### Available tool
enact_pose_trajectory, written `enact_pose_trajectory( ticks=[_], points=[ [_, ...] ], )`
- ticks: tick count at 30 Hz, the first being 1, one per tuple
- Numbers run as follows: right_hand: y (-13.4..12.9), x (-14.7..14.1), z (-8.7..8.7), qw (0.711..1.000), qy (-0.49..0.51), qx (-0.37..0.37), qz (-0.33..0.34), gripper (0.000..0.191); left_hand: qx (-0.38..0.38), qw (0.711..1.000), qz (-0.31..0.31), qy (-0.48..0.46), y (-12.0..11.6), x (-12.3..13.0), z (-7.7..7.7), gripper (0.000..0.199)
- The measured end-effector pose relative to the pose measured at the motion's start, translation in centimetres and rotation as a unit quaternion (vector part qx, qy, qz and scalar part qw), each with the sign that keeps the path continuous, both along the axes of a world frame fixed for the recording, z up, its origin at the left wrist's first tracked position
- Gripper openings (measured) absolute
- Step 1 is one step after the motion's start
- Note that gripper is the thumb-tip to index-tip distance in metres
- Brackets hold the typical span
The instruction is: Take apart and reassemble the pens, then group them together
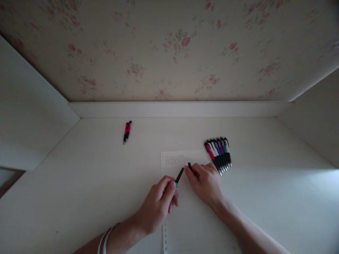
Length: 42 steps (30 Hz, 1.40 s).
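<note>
My left hand (160, 199) is closed around a pen (180, 175), whose black end points up and to the right, with a bit of teal green at the fingers. Close beside it, my right hand (206, 181) is closed, and a short black piece (189, 165) sticks out past its thumb and forefinger. Whether that piece is a cap or part of another pen I cannot tell. Under both hands lies a sheet of paper (190, 225) with punched holes down its left edge and handwriting at its top.
Beyond my right hand, several pens (217, 153) lie side by side, with pink, white, blue, purple and green barrels. Two pink and black pens (127, 132) rest farther left. White side panels and a flowered wall (169, 53) bound the white desk (92, 176).
</note>
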State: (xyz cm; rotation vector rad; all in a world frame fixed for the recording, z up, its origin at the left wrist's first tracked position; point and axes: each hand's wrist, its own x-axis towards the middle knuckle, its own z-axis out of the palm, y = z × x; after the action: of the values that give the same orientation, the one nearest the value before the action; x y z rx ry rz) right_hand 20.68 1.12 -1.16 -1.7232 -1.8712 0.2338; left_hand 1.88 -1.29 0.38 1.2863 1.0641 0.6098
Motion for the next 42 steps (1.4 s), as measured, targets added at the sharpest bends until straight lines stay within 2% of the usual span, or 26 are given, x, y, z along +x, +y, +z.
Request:
enact_pose_trajectory(
  ticks=[2,5,8,11,13,16,21,26,34,42],
  points=[
    [0.1,-0.2,-0.1,0.996,-0.093,-0.013,0.011,0.042,-0.001,1.0,0.001,0.002,0.0,0.0,-0.1,0.039],
    [0.2,-0.4,-0.3,0.992,-0.124,-0.026,0.0,0.044,0.0,1.0,0.001,0.0,0.0,-0.1,-0.3,0.039],
    [0.0,-0.2,0.0,0.999,-0.05,-0.015,0.014,0.046,0.002,1.0,0.005,-0.003,0.0,0.0,-0.3,0.039],
    [-0.7,-0.2,0.7,0.994,0.07,-0.015,0.081,0.046,0.001,1.0,0.009,-0.004,0.0,0.0,-0.3,0.036],
    [-1.2,-0.6,1.1,0.983,0.131,-0.05,0.114,0.044,0.011,1.0,0.001,-0.005,-0.1,0.0,-0.5,0.034],
    [-1.8,-1.4,1.3,0.971,0.175,-0.1,0.129,0.046,0.044,0.999,-0.019,0.002,-0.3,0.0,-0.6,0.032],
    [-2.1,-1.7,1.0,0.959,0.196,-0.125,0.164,0.051,0.068,0.996,-0.041,0.027,-0.4,-0.1,-0.6,0.033],
    [-2.2,-1.4,1.1,0.947,0.191,-0.124,0.226,0.054,0.068,0.995,-0.069,0.033,-0.2,-0.2,-0.2,0.036],
    [-2.4,-1.4,0.3,0.965,0.14,-0.068,0.21,0.048,0.057,0.991,-0.115,0.042,0.2,-0.6,0.3,0.042],
    [-2.6,-1.5,0.8,0.954,0.186,-0.079,0.22,0.046,0.027,0.992,-0.119,0.026,0.4,-0.8,0.7,0.055]
  ],
)
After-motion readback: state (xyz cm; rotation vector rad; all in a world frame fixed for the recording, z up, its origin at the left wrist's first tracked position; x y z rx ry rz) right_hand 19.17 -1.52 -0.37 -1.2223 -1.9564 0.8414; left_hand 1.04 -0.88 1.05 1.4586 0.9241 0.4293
